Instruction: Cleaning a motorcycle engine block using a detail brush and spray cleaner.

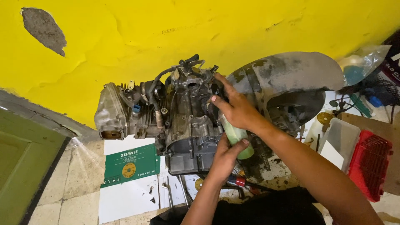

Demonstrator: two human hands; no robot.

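— What have you got in front of you?

— The big thing is the scooter engine (175, 121), greasy, lying on flattened cardboard (127, 183) by the yellow wall (125, 37), with the grey rear mudguard (287, 75) arching over it on the right. A red plastic crate (370, 162) and a clear tub (339, 141) sit further right.

— And your hands?

— My left hand (225, 160) is wrapped round the base of a pale green bottle (237, 139), thumb across its front. My right hand (237, 110) is closed over the bottle's upper part, index finger stretched towards the casing. The bottle leans with its top against the engine's right side, between casing and mudguard.

— How would you do this well?

— I reckon I should keep the lower hand as the steady one and squeeze gently with the upper, so nothing runs down the casing. The nozzle is hidden behind my fingers, so I'd feel for the opening rather than trust my eyes.
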